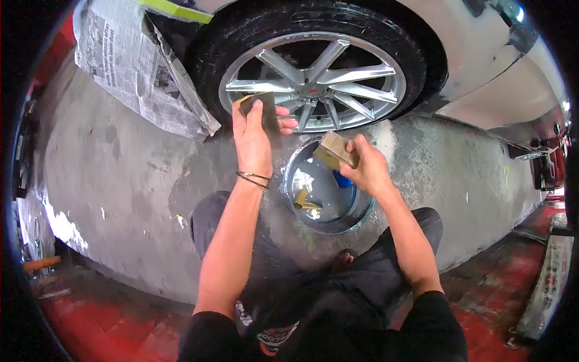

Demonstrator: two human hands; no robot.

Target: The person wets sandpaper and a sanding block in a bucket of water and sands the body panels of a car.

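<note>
Left hand [253, 145]: clamped on a dark, flat rectangular pad [264, 117], thumb across its face, in front of the silver spoked metal wheel [312, 75].
Right hand [369, 166]: pinching the right end of a tan-grey rectangular block [338, 148] above the far edge of the round, dark, liquid-filled basin [338, 226].
Drips: keeping the block inside the basin's rim should let them fall back in.
Faces: best held flat and by the ends (a full-palm grip would cover them), with light, even pressure.
Basin contents: an olive-yellow folded piece [303, 200] lies toward the left edge, its depth unclear; a bright blue thing [342, 180], partly covered by the right hand, has no readable shape.
Hard to make out: the pad's back, its stiffness, and the block's underside.
</note>
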